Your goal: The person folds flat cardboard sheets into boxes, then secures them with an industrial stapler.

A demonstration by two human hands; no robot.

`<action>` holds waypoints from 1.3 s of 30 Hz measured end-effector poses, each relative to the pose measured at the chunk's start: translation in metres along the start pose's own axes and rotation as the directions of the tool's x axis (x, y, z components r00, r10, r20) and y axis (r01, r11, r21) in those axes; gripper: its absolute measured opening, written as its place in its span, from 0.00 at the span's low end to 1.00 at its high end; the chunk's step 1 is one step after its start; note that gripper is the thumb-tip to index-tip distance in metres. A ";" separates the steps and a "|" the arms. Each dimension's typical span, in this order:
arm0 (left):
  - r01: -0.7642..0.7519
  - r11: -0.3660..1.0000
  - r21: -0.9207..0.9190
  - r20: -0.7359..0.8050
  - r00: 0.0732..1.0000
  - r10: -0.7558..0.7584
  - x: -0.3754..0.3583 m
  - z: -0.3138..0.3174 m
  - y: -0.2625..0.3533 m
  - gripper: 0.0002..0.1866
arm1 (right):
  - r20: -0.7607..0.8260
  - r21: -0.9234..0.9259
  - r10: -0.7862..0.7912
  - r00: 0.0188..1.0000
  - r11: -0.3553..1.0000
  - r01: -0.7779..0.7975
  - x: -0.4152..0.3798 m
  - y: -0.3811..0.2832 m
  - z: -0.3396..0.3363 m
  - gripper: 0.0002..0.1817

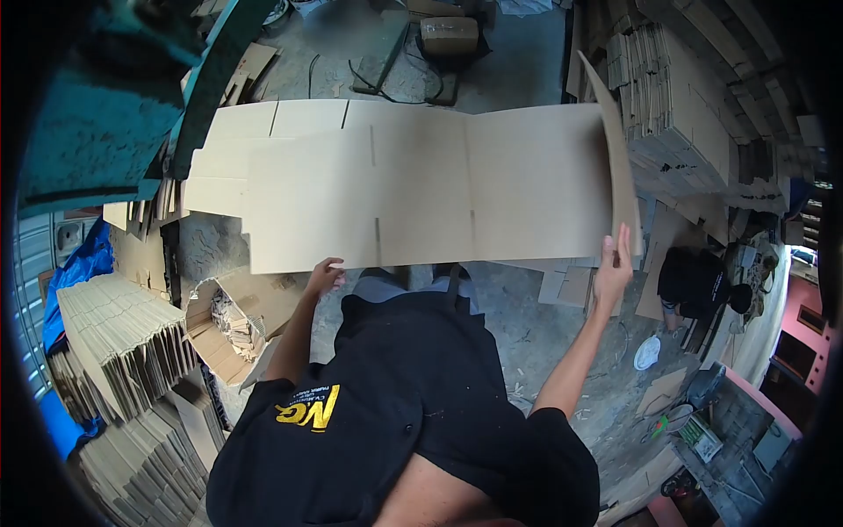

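Observation:
A long creased cardboard sheet (421, 189) with short slots stretches across in front of my body. My left hand (327, 276) pinches its lower edge left of the middle, fingers curled. At the far right, one panel (620, 167) of the sheet stands folded up, and my right hand (612, 274) grips its lower end between thumb and fingers. Behind the sheet's left part lie more flat cardboard pieces (215, 176), partly covered by it.
A green machine (105, 114) stands at upper left. Bundled cardboard (123, 338) is stacked at left, beside an open carton of scraps (198, 321). Another cardboard stack (672, 105) rises at upper right. A person in dark clothes (694, 281) bends down at right.

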State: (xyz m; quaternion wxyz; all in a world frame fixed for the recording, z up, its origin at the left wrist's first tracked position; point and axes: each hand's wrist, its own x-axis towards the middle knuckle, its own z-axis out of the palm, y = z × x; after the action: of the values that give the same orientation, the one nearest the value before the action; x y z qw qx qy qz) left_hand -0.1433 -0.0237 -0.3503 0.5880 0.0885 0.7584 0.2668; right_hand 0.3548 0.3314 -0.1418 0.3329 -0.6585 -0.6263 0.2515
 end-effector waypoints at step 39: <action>0.021 1.000 0.017 0.147 0.989 -0.023 -0.210 -0.195 -0.110 0.39 | 0.546 0.837 -0.057 0.836 0.084 -0.540 -0.202 -0.187 0.130 0.10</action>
State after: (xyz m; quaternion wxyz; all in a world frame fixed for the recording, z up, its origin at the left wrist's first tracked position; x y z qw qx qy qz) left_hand -0.2453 -0.2690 -0.1966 0.6447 0.1044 0.7158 0.2471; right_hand 0.1167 0.1455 -0.1033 0.4775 -0.2940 -0.2360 0.7936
